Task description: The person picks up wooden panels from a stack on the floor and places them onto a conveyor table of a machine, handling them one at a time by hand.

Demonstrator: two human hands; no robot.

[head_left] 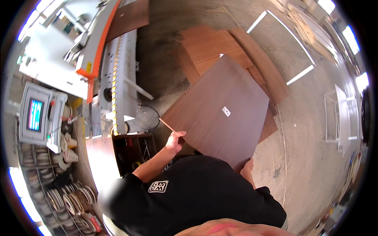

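Observation:
A large dark brown wood-grain panel is held tilted in front of my body, with a small white label on its face. My left hand grips its near left edge, thumb laid over the top. A thin light strip runs along that edge up to the left corner; whether it is part of the panel I cannot tell. Low on the panel's right edge, my right hand is closed around it, most of its fingers hidden. Beyond and partly under the panel lie more brown boards.
On the left stands a long machine with an orange guard and a roller track; another brown panel rests at its far end. A control screen, a rack of edging rolls and a small cabinet are nearby. A white frame lies far right.

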